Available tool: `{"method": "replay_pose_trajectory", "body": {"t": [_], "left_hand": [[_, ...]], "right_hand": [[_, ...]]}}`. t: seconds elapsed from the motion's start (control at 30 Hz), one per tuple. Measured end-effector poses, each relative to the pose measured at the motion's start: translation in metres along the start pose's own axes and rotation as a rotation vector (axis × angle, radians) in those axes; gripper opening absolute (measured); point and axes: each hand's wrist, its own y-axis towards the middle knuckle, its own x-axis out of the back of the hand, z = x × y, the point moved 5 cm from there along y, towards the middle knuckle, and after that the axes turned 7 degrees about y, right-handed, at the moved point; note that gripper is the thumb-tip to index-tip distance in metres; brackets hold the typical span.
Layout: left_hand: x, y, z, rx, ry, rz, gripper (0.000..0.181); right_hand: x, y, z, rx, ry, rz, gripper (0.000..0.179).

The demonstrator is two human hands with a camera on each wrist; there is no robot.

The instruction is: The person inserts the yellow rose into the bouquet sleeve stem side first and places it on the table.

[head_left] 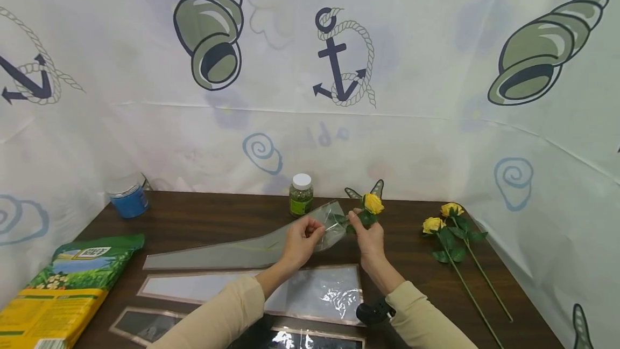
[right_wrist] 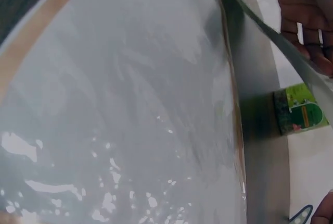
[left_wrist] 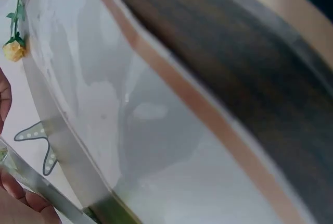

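Observation:
A yellow rose [head_left: 373, 203] with green leaves lies with its stem inside a long, tapered clear flower sleeve [head_left: 218, 252]; its bloom sticks out past the wide mouth. My right hand [head_left: 370, 238] grips the rose just below the bloom, thumb toward the sleeve's mouth. With curled fingers, my left hand [head_left: 301, 238] pinches the sleeve close to that mouth. Both hands are above the table's far half. In the left wrist view, part of the left hand [left_wrist: 23, 198] shows beside the sleeve's edge. The right wrist view shows the left hand's fingers [right_wrist: 312, 41] behind a clear edge.
Another pink-edged sleeve [head_left: 319, 292] lies nearer on the dark wooden table [head_left: 407, 268]. Two yellow roses [head_left: 443, 217] lie at right. A green jar [head_left: 301, 195] stands behind the hands, a blue jar [head_left: 129, 198] at back left, and a green-yellow bag [head_left: 72, 284] at left.

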Motion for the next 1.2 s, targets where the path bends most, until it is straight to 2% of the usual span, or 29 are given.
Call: {"method": "replay_pose_trajectory", "body": {"t": [0.1, 0.17, 0.27, 0.33, 0.43, 0.6, 0.77, 0.87, 0.97, 1.07, 1.2], "left_hand": [[-0.001, -0.002, 0.002, 0.008, -0.005, 0.008, 0.006], [-0.002, -0.002, 0.002, 0.012, -0.004, 0.016, 0.006], [-0.003, -0.001, 0.002, -0.002, 0.005, 0.030, 0.006], [-0.004, -0.001, 0.001, -0.006, 0.013, 0.036, 0.006], [-0.003, 0.000, 0.001, -0.006, 0.006, 0.033, 0.006], [-0.002, 0.000, -0.001, -0.016, -0.005, 0.030, 0.006], [-0.002, 0.002, -0.003, -0.035, -0.008, 0.033, 0.006], [-0.002, 0.003, -0.003, -0.047, -0.007, 0.029, 0.006], [-0.002, 0.004, -0.004, -0.052, -0.008, 0.031, 0.007], [-0.002, 0.005, -0.004, -0.035, -0.009, 0.035, 0.008], [-0.002, 0.005, -0.004, -0.014, 0.001, 0.041, 0.007]], "right_hand": [[0.007, 0.002, 0.001, -0.041, 0.021, -0.030, 0.049], [0.011, 0.003, 0.003, -0.055, -0.009, -0.032, 0.065], [0.014, 0.004, 0.009, -0.025, -0.071, -0.042, 0.077], [0.014, 0.004, 0.013, 0.012, -0.085, -0.034, 0.075], [0.012, 0.004, 0.016, 0.053, -0.068, -0.023, 0.059], [0.009, 0.002, 0.012, 0.047, -0.020, 0.023, 0.050], [0.008, -0.001, 0.011, 0.098, -0.081, 0.002, 0.040], [0.005, -0.002, 0.010, 0.127, -0.105, 0.025, 0.037], [0.002, -0.003, 0.006, 0.119, -0.164, 0.078, 0.037], [0.002, -0.005, 0.003, 0.119, -0.217, 0.094, 0.038], [0.003, -0.008, 0.005, 0.157, -0.174, 0.086, 0.042]]}}
